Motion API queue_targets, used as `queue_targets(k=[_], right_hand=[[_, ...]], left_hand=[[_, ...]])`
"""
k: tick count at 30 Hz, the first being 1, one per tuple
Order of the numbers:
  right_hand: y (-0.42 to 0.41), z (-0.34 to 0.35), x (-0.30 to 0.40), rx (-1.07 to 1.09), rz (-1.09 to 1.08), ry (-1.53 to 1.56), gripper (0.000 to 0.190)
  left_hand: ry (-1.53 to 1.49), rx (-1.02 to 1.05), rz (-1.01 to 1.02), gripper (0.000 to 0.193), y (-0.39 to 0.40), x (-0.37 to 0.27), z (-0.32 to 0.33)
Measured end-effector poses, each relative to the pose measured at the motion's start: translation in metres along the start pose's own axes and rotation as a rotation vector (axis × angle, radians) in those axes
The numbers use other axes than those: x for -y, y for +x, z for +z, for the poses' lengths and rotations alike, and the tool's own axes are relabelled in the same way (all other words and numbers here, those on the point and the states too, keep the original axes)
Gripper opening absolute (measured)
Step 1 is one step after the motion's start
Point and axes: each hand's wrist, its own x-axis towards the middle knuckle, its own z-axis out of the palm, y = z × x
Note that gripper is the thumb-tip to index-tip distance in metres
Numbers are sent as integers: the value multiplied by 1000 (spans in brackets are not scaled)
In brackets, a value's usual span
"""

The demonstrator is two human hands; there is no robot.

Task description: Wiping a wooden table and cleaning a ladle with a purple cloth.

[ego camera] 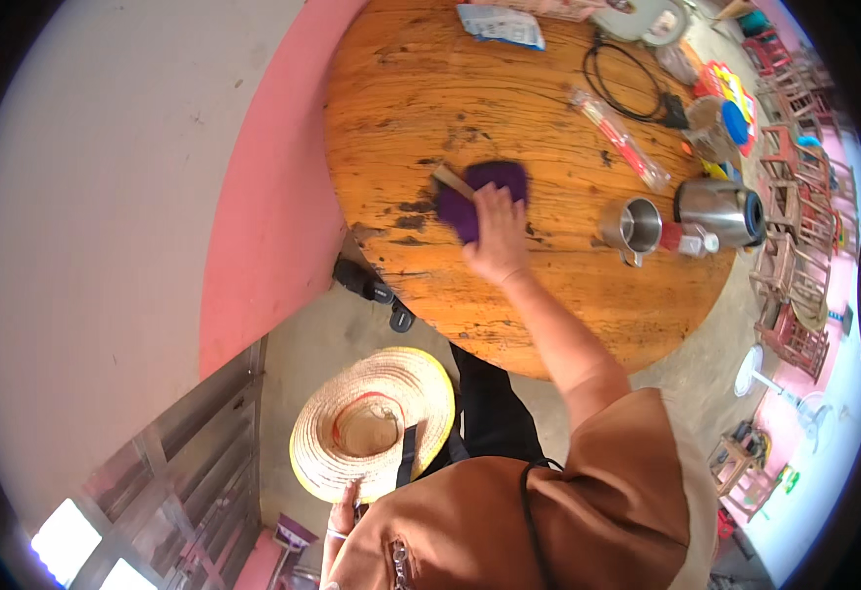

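Observation:
My right hand (502, 232) rests palm down on a dark purple cloth item (491, 181) on a round wooden table (585, 317); a narrow tan strip (454, 181) lies across the item's left part. Whether the fingers grip it or only press on it cannot be made out. Low in the view, my left hand (345, 509) holds a woven straw hat (327, 413) by its yellow-edged brim, with the hollow of the hat facing up and a black strap across it.
On the table are a steel mug (640, 225), a steel kettle (718, 212), a clear bottle (696, 242), a lidded jar (710, 129), a black cable (615, 103) and wrapped sticks (622, 140). A pink and white wall (275, 184) borders the table's left. Wooden chairs (792, 199) stand beyond.

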Motion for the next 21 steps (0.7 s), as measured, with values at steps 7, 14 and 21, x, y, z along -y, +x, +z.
queue_targets(k=[7, 14, 21], right_hand=[[-141, 5, 27, 58, -190, 252, 75], [-308, 9, -131, -154, 418, 4, 64], [-384, -39, -210, -187, 1007, 1866, 32]], left_hand=[[-137, 12, 160, 40, 7, 65, -29], [-228, -170, 91, 19, -42, 91, -16], [-483, 16, 195, 24, -110, 85, -10]])
